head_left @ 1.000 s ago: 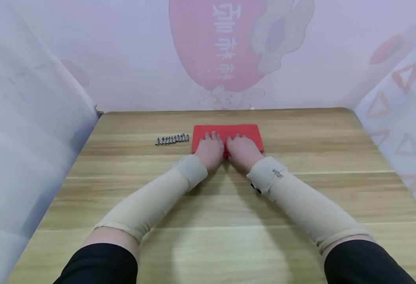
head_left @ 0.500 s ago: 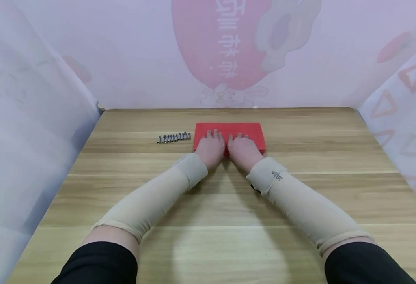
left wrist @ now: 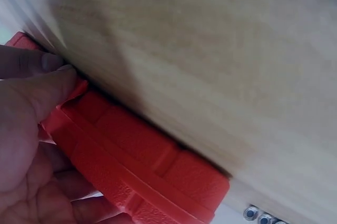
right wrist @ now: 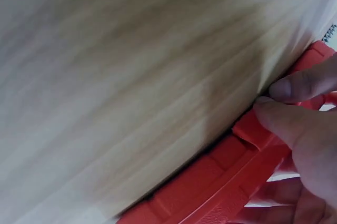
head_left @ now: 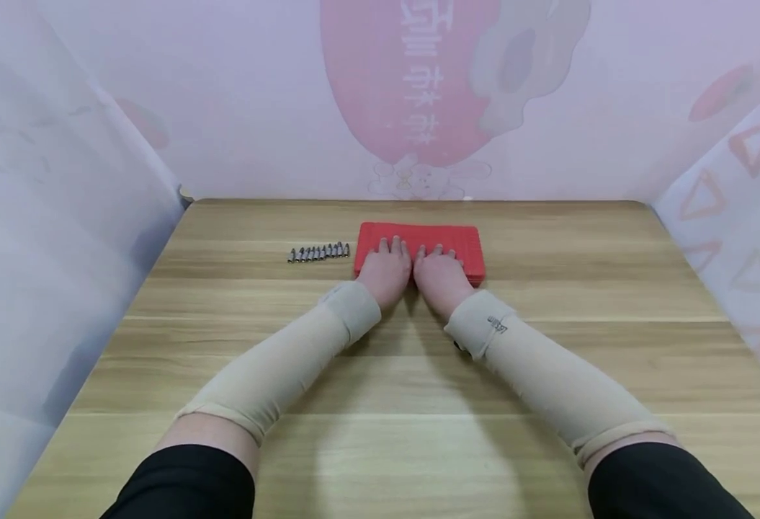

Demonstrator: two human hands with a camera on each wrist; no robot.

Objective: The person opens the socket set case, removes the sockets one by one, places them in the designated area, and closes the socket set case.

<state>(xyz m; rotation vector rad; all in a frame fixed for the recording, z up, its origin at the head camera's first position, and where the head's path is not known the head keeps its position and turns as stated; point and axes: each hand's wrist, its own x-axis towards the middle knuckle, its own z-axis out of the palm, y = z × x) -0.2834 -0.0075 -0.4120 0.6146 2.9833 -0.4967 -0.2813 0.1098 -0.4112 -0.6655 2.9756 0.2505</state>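
Observation:
A red plastic case (head_left: pixel 447 234) with ribbed, moulded walls lies closed on the table. My left hand (head_left: pixel 386 274) is on its left half, fingers spread over the lid and the thumb at the front wall, by a red latch tab (left wrist: pixel 76 91). Beside it, my right hand (head_left: pixel 441 277) holds the right half the same way. In the right wrist view the two thumbs nearly meet at the case's lower front edge, next to a latch tab (right wrist: pixel 253 129). The palms hide part of the lid and the middle of the front wall in the head view.
Left of the case stands a row of small metal bits (head_left: pixel 318 252), whose round ends (left wrist: pixel 251 213) show in the left wrist view. The wooden table (head_left: pixel 380 447) is enclosed by pale printed sheets (head_left: pixel 237 108) at the back and sides.
My right wrist has shifted slightly to the left. Both hands stay on the case at its front, and the metal bits have not moved on the table.

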